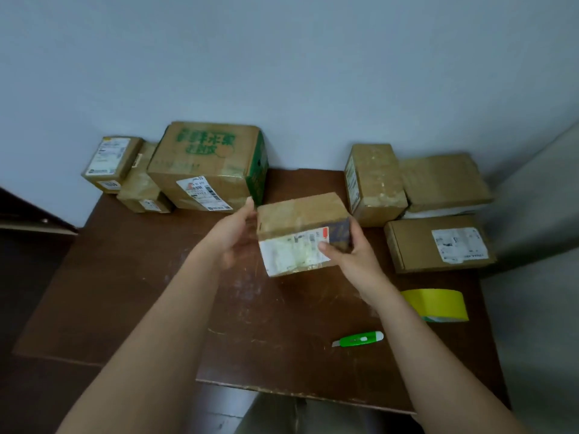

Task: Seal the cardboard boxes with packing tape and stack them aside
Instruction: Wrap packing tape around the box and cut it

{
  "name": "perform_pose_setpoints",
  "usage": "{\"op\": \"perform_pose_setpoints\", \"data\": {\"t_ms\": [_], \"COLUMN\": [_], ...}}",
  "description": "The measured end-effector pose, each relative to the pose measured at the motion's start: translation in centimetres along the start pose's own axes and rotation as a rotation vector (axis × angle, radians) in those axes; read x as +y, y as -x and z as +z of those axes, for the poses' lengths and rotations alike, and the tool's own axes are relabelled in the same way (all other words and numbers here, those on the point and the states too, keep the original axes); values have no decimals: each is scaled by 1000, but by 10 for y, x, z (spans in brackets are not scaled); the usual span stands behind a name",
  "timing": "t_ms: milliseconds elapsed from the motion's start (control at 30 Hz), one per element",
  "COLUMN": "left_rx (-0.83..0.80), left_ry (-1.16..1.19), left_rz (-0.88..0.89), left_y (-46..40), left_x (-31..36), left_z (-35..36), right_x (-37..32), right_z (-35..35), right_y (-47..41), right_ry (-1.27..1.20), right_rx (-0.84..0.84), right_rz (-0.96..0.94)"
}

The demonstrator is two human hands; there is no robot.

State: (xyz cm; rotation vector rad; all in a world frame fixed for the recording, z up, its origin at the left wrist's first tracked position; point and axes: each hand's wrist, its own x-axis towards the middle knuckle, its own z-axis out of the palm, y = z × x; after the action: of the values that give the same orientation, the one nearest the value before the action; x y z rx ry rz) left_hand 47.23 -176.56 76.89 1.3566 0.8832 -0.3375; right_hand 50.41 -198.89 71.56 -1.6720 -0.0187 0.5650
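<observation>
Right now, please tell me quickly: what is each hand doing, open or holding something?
Left hand: open, fingers straight beside the left end of the small cardboard box.
Right hand: grips the box's right end.

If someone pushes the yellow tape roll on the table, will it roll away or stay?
The yellow tape roll lies flat on the table, so it will probably slide, not roll. It looks stiff and easy to grip. Tipped onto its rim, it could roll.
</observation>
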Motion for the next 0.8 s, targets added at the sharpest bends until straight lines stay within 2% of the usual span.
{"op": "perform_pose_setpoints", "data": {"t_ms": [67, 133, 233, 300, 400, 600, 800], "left_rx": [-55, -58, 23, 86, 87, 115, 74], "left_ry": [105, 115, -2, 31, 156, 160, 187], "left_rz": [125, 209, 296, 347, 388, 423, 441], "left_y": [17, 30, 40, 42, 46, 57, 67], "left_x": [14, 24, 25, 21, 16, 18, 23], "left_z": [-6, -10, -14, -19, -30, -80, -154], "right_x": [-20, -38, -56, -63, -72, -96, -119], "right_z": [3, 10, 26, 37, 52, 95, 168], "right_y": [-6, -11, -20, -24, -25, -17, -1], "right_ry": [-58, -143, -138, -105, -50, -16, -58], "right_rx": [52, 73, 107, 112, 89, 69, 59], "right_rz": [1, 21, 21, 20, 6, -26, -39]}}
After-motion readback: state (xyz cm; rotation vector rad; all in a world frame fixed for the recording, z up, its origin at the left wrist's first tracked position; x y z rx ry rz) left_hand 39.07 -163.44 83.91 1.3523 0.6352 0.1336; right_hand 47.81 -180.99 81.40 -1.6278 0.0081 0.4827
